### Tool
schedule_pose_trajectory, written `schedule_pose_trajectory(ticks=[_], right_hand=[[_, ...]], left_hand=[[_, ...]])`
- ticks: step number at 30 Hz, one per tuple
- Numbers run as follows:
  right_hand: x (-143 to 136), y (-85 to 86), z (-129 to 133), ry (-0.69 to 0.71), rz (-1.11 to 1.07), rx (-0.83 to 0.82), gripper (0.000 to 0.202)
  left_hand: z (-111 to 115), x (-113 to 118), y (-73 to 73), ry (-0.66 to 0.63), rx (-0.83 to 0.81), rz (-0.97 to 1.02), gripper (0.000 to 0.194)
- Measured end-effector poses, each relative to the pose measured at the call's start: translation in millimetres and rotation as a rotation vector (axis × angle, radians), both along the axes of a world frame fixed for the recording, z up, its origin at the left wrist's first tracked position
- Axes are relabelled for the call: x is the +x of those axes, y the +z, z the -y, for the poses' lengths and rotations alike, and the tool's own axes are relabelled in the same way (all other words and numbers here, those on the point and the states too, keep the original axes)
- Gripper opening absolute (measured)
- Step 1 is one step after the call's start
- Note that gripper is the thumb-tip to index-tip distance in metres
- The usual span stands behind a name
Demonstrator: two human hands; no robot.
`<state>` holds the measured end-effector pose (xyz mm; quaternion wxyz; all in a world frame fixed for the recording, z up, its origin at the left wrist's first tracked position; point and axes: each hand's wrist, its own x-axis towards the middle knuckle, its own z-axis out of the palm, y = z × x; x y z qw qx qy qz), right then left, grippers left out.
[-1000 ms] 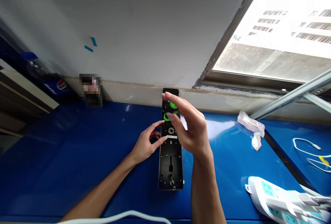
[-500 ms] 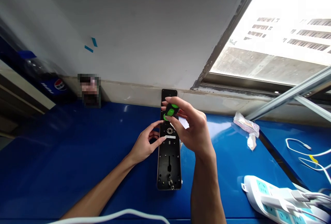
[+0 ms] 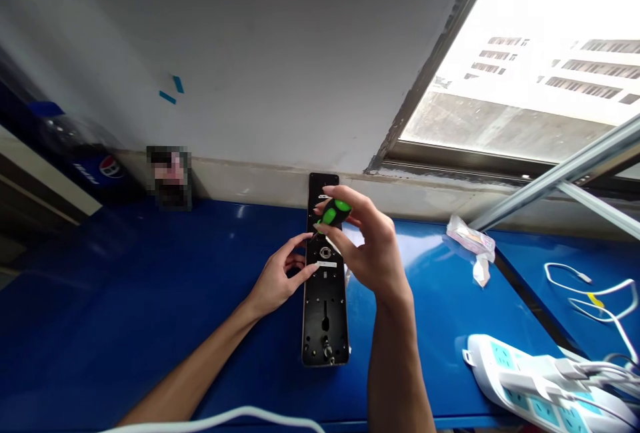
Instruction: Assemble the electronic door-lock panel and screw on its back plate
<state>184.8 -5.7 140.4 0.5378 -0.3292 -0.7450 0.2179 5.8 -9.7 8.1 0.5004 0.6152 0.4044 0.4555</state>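
Observation:
A long black panel, looking like the back of a door lock (image 3: 325,323), lies on the blue table with its far end by the wall. Screw holes, a small white label and a metal spindle near its close end show on it. My right hand (image 3: 373,246) grips a green and black screwdriver (image 3: 336,213) over the panel's upper half. The shaft slants down to the left, its tip close to the panel's left edge; contact is hard to make out. My left hand (image 3: 283,273) holds that left edge between thumb and fingers.
A white power strip (image 3: 530,386) with plugs sits at the lower right, near a white cable (image 3: 595,306). Behind it are a plastic packet (image 3: 470,236) and a metal frame bar (image 3: 540,186). A Pepsi bottle (image 3: 95,166) stands at the left. Another white cable (image 3: 240,413) crosses the front.
The view has shifted slightly, moving everything a little left. The screwdriver handle is tilted a bit more, and its shaft shows more clearly. Both hands keep their holds.

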Motion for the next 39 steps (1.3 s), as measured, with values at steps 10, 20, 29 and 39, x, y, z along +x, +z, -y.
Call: schedule_pose_trajectory(ticks=[10,20,29,39], right_hand=[[-8,-2.3,-7,-0.033,0.015,0.029,0.046],[-11,-5.8,-1,-0.196,-0.024,-0.021,0.05],[-11,1.3,3,-0.125,0.026,-0.091,0.05],[-22,-3.9,1,-0.25,-0.005,-0.037,0.05]], left_hand=[[0,0,2.1,-0.002,0.011,-0.025,0.061],[0,0,-1.1,-0.003,0.028,-0.023,0.06],[0,0,1.8,-0.001,0.004,-0.004,0.062],[2,1,4.7,0.008,0.011,-0.018,0.062]])
